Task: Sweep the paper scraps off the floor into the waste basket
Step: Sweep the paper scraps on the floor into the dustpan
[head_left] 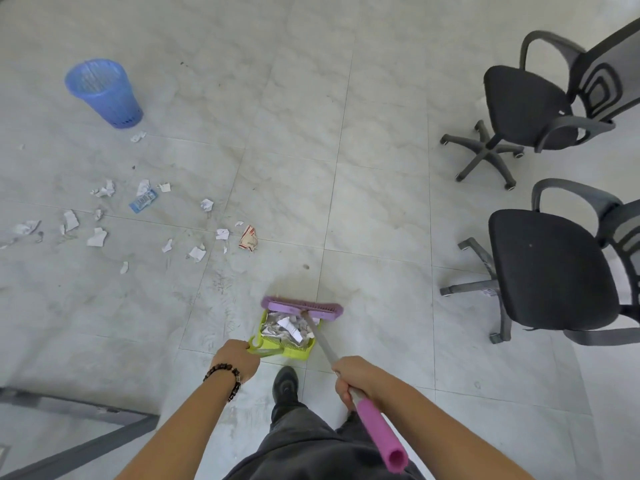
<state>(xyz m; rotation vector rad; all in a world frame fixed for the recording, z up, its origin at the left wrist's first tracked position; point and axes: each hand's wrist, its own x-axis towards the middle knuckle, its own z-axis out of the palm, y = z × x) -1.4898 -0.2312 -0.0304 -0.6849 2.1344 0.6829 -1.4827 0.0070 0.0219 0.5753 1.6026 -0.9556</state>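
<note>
My left hand (238, 360) grips the handle of a lime-green dustpan (294, 351) that rests on the tiled floor and holds a heap of paper scraps. My right hand (351, 377) grips the broom handle (375, 431), grey with a purple grip. The purple broom head (301, 307) sits at the dustpan's far edge. Several loose paper scraps (97, 237) lie scattered on the floor to the left, with a red-and-white wrapper (248, 238) and a blue packet (142, 201) among them. The blue waste basket (104, 91) stands upright at the far left.
Two black office chairs (530, 109) (554, 271) on wheeled bases stand at the right. A dark metal frame (79, 441) crosses the lower left corner. My black shoe (285, 384) is just behind the dustpan.
</note>
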